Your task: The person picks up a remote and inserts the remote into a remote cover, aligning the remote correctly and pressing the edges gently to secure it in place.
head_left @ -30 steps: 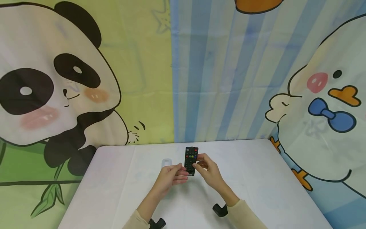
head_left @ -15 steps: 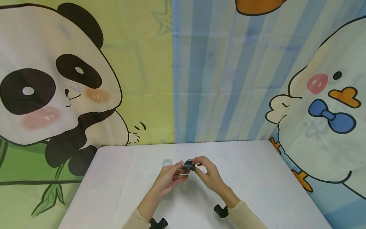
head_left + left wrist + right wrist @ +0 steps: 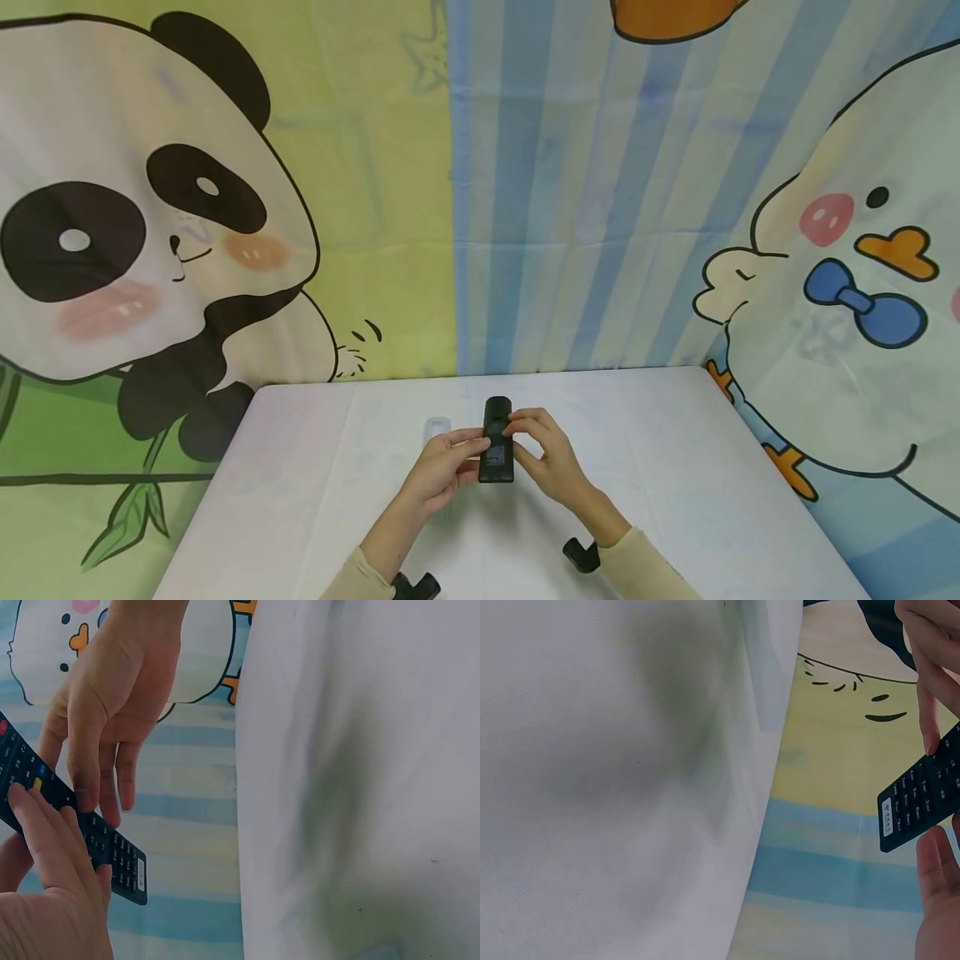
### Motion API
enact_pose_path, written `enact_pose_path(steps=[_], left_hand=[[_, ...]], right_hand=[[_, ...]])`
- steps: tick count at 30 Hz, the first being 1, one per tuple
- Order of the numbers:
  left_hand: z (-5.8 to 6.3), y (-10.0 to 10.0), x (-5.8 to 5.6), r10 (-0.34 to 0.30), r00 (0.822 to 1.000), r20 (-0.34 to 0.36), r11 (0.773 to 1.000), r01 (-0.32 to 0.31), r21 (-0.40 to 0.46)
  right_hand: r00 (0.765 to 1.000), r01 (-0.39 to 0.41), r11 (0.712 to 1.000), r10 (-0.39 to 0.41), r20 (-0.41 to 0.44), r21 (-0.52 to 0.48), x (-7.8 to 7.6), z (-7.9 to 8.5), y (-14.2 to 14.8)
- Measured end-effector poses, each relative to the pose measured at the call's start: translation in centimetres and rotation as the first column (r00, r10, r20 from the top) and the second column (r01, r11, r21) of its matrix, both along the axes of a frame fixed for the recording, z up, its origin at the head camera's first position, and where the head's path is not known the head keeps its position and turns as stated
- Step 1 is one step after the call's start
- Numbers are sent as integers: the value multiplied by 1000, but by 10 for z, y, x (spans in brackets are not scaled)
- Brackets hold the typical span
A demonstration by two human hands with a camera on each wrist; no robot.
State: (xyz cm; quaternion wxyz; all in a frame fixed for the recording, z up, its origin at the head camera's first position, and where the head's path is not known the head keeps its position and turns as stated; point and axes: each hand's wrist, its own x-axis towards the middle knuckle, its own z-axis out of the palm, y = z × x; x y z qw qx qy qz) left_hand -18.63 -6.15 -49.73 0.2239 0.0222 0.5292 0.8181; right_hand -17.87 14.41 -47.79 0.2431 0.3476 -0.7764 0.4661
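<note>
A black remote control [image 3: 496,467] is held up above the white table [image 3: 352,475], its plain back with a small label facing the head camera. My left hand [image 3: 441,468] grips its left side, thumb on the back and fingers across the button side. On the other side, my right hand [image 3: 557,468] has bent fingers and thumb at the remote's right edge, fingertips on its back. The left wrist view shows the remote's buttons [image 3: 112,844] and white end label, with my left fingers [image 3: 56,847] lying over part of them. Both hands share the remote.
A pale translucent item [image 3: 437,427] lies on the table behind my left hand. Black wrist-worn pieces [image 3: 581,555] show by both sleeves. Behind the table hang printed cloths with a panda [image 3: 247,333] and a white bird [image 3: 817,392].
The remote has flipped over between my hands: its buttons faced the head camera, then it stood end-on, and now its back shows. My left thumb has moved onto the back.
</note>
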Motion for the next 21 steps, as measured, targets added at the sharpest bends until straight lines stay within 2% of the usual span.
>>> enact_pose_path(steps=[4, 6, 8, 10, 12, 16, 17, 19, 21], left_hand=[[-2, -1, 1, 2, 1000, -14, 1000, -2, -5], [-3, -2, 2, 7, 1000, -22, 1000, -8, -12], [-4, -2, 3, 16, 999, -30, 1000, -17, -24], [-5, -2, 3, 28, 999, -38, 999, -30, -41], [-7, -2, 3, 38, 998, -49, 998, -41, -57], [-10, -3, 4, 48, 996, -72, 995, -54, -85], [-11, -3, 4, 49, 996, -80, 994, -57, -94], [-11, -3, 5, 47, 995, -93, 992, -57, -109], [-11, -3, 6, 41, 993, -113, 991, -55, -124]], right_hand=[[1000, 18, 1000, -18, -1, 2, 0, -2, 0], [999, 24, 1000, -24, 24, -8, 0, -2, 0], [996, 29, 999, -27, 88, -30, 0, -3, 0], [980, 37, 997, -23, 197, -68, 0, -2, 0], [941, 50, 992, -8, 338, -116, -2, -5, 0], [807, 87, 974, 54, 588, -208, -11, -16, 1], [773, 95, 970, 71, 631, -225, -14, -19, 2], [720, 101, 963, 103, 686, -250, -18, -22, 2], [682, 100, 958, 131, 719, -270, -20, -23, 2]])
